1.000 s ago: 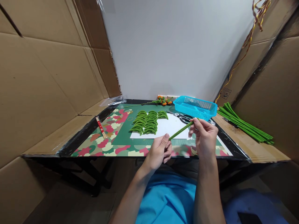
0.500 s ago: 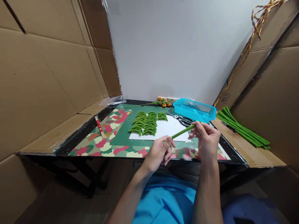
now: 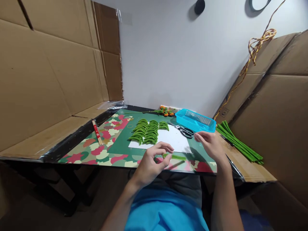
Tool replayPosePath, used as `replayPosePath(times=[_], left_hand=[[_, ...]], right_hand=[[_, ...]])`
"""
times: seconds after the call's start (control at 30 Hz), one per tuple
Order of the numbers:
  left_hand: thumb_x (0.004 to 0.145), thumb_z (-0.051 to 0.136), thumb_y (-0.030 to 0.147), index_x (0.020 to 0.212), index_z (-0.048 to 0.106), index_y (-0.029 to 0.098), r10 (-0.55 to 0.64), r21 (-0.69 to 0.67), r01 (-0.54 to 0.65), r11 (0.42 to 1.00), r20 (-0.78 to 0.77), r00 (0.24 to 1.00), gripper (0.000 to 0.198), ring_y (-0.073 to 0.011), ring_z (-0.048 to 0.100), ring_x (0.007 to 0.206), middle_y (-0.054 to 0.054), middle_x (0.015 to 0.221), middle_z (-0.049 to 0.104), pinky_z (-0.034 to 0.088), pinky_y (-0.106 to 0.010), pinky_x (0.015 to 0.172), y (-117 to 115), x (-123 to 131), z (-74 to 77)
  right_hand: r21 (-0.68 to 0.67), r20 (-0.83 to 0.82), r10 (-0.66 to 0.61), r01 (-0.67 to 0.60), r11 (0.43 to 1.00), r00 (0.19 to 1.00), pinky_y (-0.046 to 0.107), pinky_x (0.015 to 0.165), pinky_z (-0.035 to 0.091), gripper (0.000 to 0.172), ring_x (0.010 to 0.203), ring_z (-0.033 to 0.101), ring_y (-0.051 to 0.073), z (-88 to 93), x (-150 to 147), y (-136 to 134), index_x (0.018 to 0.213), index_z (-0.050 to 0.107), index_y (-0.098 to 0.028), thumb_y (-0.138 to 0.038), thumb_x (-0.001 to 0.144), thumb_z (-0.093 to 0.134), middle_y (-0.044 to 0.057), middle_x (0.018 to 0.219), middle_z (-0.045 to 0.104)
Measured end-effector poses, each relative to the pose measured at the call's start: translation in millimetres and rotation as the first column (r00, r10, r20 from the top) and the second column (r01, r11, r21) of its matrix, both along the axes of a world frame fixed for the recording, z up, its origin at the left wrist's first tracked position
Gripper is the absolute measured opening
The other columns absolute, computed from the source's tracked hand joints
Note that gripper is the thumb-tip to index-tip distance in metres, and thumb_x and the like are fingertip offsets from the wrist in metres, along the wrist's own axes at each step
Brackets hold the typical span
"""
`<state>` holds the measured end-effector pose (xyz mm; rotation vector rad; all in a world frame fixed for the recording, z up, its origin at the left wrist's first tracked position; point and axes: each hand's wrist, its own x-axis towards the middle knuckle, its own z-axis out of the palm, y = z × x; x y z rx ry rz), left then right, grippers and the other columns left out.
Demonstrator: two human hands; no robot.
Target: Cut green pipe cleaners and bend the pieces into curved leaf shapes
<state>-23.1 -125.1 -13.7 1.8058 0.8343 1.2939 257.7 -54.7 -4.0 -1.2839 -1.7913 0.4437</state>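
My left hand (image 3: 154,160) hovers over the front edge of the table, thumb and fingers apart. Just past its thumb is a short green fuzzy stem (image 3: 179,157), like pipe cleaner, with a shadow below it; no firm grip on it shows. My right hand (image 3: 211,146) has loosely bent fingers near the handles of the black-and-white scissors (image 3: 185,131), with nothing visible in them. Curved green fuzzy pieces (image 3: 150,133) lie in three columns on a white sheet (image 3: 176,141).
A blue plastic basket (image 3: 196,120) stands at the back right, beside orange flowers on green stems (image 3: 166,111). Long green fuzzy stems (image 3: 240,142) lie on cardboard at the right. A red-wrapped pair of chopsticks (image 3: 97,132) is at the left. Cardboard walls (image 3: 53,61) flank the table.
My right hand has let go of the green stem and moved toward the scissors. My left hand has lowered and opened its fingers, with the stem now low over the table front. The view has shifted.
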Motion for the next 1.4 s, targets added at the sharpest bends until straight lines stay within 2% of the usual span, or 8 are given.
replayPosePath(times=[0.1,0.3,0.67,0.8,0.9,1.03,1.2,1.4], left_hand=[[0.097,0.066,0.037,0.073,0.071,0.016,-0.009,-0.076,0.017,0.997,0.099,0.995,0.033,-0.0191,0.068,0.086,-0.008,0.093,0.076,0.05,-0.028,0.081,6.1,2.3,0.2],[0.096,0.07,0.044,0.075,0.066,0.016,0.008,-0.206,0.078,0.975,0.386,0.922,0.035,-0.0167,0.068,0.075,-0.006,0.076,0.075,0.051,-0.028,0.082,12.4,14.8,-2.5],[0.085,0.081,0.051,0.11,0.069,0.013,0.082,-0.369,0.064,0.927,0.368,0.926,0.046,-0.0109,0.065,0.052,-0.004,0.095,0.07,0.052,-0.026,0.054,17.3,15.1,-19.9],[0.088,0.076,0.053,0.11,0.069,0.012,0.114,-0.386,0.034,0.922,0.353,0.929,0.047,-0.013,0.063,0.053,-0.001,0.07,0.067,0.048,-0.024,0.053,17.5,16.4,-18.9],[0.092,0.07,0.057,0.102,0.065,0.015,0.112,-0.379,0.036,0.925,0.361,0.926,0.044,-0.0124,0.06,0.05,0.003,0.058,0.06,0.044,-0.021,0.048,16.4,16.7,-19.4],[0.095,0.065,0.062,0.109,0.051,0.024,0.111,-0.397,0.086,0.914,0.447,0.888,0.043,-0.0091,0.055,0.04,0.007,0.072,0.06,0.035,-0.018,0.037,13.6,19.6,-22.0],[0.1,0.061,0.057,0.109,0.047,0.025,0.066,-0.324,0.099,0.941,0.461,0.885,0.036,-0.0057,0.04,0.043,0.01,0.063,0.051,0.027,-0.016,0.044,18.0,27.7,-8.6],[0.101,0.062,0.048,0.114,0.06,0.019,-0.034,-0.058,0.064,0.996,0.415,0.909,0.033,-0.0099,0.044,0.061,0.002,0.077,0.056,0.034,-0.023,0.054,52.5,33.6,43.6]], right_hand=[[0.002,0.39,-0.105,0.113,0.994,0.915,0.031,0.091,0.056,0.025,0.104,0.075,0.024,5.0,-2.2,40.6,0.111,0.078,-0.018,-0.029,0.102,0.058,0.011,0.114,0.08],[-0.041,0.602,-0.099,0.154,0.987,0.793,0.034,0.092,0.05,0.032,0.121,0.069,0.033,-7.0,-21.6,75.2,0.13,0.071,-0.017,-0.023,0.099,0.064,0.017,0.129,0.074],[-0.082,0.631,-0.086,0.177,0.981,0.771,0.029,0.078,0.044,0.048,0.112,0.069,0.028,-12.6,-28.8,79.8,0.143,0.06,-0.021,-0.025,0.096,0.065,0.012,0.122,0.076],[-0.061,0.597,-0.137,0.215,0.975,0.79,0.029,0.069,0.041,0.05,0.096,0.07,0.026,-3.4,-25.0,66.3,0.134,0.065,-0.019,-0.021,0.084,0.07,0.008,0.103,0.077],[0.003,0.457,-0.215,0.241,0.971,0.863,0.029,0.068,0.044,0.035,0.085,0.07,0.023,0.2,-18.6,45.1,0.116,0.072,-0.019,-0.022,0.081,0.07,0.007,0.095,0.076],[0.094,-0.151,-0.201,0.216,0.972,0.968,0.031,0.062,0.053,0.044,0.071,0.069,0.02,1.1,-17.8,4.0,0.117,0.071,-0.018,-0.039,0.08,0.078,0.006,0.09,0.072],[0.305,-0.696,-0.006,0.303,0.903,0.718,0.027,0.052,0.053,0.053,0.06,0.066,0.015,17.6,-38.8,-32.9,0.116,0.074,-0.019,-0.04,0.071,0.093,0.001,0.083,0.071],[0.39,-0.76,0.202,0.185,0.902,0.618,0.026,0.045,0.048,0.057,0.053,0.06,0.013,38.9,-70.7,-40.9,0.124,0.072,-0.02,-0.049,0.078,0.09,0.001,0.078,0.07]])
